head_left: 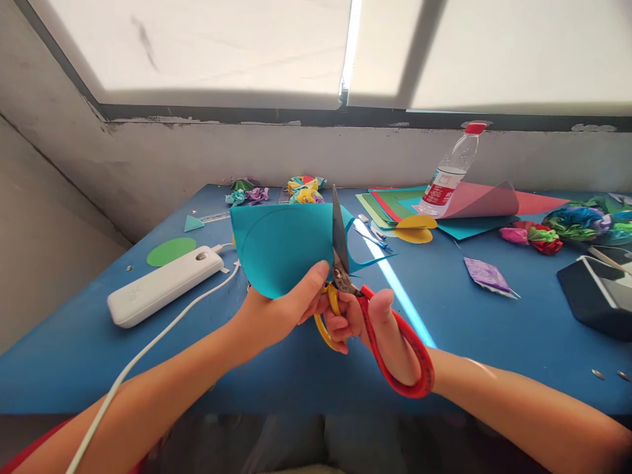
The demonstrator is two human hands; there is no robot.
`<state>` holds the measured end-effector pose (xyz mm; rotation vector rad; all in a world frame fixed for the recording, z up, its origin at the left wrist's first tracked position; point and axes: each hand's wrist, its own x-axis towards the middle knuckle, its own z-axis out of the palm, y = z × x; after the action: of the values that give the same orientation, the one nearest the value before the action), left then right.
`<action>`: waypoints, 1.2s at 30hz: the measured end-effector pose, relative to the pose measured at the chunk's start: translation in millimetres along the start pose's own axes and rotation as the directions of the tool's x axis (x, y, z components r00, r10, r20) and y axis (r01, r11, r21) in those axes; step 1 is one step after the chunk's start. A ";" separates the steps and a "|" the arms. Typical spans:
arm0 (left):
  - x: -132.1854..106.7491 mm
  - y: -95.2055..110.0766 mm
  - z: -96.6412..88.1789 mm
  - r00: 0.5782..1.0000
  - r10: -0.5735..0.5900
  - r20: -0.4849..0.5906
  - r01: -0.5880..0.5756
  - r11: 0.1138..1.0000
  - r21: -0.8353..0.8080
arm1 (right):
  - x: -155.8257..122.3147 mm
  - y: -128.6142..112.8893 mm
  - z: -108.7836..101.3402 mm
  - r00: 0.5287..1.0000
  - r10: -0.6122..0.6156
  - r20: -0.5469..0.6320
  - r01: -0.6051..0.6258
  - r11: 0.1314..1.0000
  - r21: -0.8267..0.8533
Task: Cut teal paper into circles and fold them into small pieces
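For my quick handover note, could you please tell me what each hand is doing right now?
Left hand: closed, holding the teal paper.
Right hand: closed, holding the scissors, thumb through the red handle.

Looks across a blue bench [444, 289] toward a scuffed pale wall [207, 148]. Has a dark-framed window [222, 113] above, covered by pale blinds [197, 46], with bright light in the gap [351, 39] between. Shows a slanting sunlight strip [411, 308] over the bench, and a grey side wall [44, 217] at left.
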<state>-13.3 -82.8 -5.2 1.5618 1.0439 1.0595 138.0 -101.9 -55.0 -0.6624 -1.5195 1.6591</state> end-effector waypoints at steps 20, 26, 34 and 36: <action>3.6 -9.2 -5.0 0.997 -0.053 -0.049 0.044 0.982 -0.182 | -4.8 0.5 -3.8 0.989 0.129 -0.074 -0.129 0.992 0.011; 4.7 -14.4 2.6 0.984 0.060 -0.171 -0.096 0.973 -0.210 | -1.5 2.5 0.8 0.989 0.140 -0.056 -0.137 0.989 0.056; 2.0 -6.5 6.2 0.979 0.043 -0.198 -0.052 0.998 -0.038 | -4.9 7.6 -1.2 0.994 -0.041 0.100 0.047 0.998 -0.051; 0.5 -8.3 6.3 0.975 0.066 -0.212 -0.074 0.997 -0.029 | -5.0 8.6 -3.2 0.993 -0.027 0.113 0.035 0.997 -0.072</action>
<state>-8.3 -82.3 -14.3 1.4894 1.1114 1.3086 141.7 -104.0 -64.5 -0.5903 -1.6699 1.6470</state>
